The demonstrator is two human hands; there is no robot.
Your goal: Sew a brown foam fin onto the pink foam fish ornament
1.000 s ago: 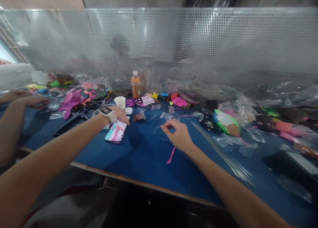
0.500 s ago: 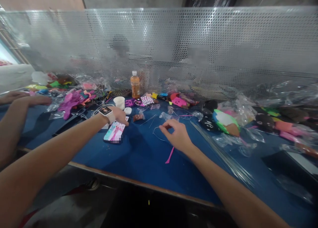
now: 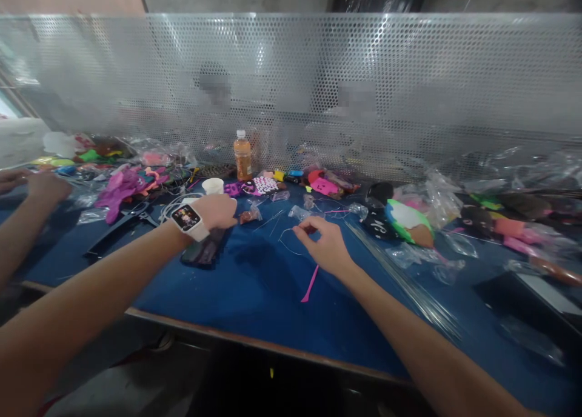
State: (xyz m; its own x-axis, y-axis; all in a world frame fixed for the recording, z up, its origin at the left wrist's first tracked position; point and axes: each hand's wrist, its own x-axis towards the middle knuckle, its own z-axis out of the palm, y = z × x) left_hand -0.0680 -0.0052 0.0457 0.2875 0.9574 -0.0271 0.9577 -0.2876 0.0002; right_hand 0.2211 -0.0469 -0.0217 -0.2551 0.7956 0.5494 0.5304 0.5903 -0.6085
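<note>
My left hand, with a white-strapped watch on its wrist, is over the far end of a phone whose screen is dark. Its fingertips are bent down and mostly hidden, so I cannot tell whether they grip anything. To the right, my right hand is closed in a pinch on a thin thread or wire, which curves out in a loop left of the fingertips. Below that hand, a slim pink strip with a flared end sticks out over the blue table.
Behind my hands stand a white cup and an orange drink bottle. Clear thin rods lie at right, near colourful figures and plastic bags. A black tool lies left. Another person's hands are at far left.
The phone's screen has gone from a bright picture to dark. My left hand has shifted slightly over the phone, and the view has moved a little. My right hand keeps its pinch.
</note>
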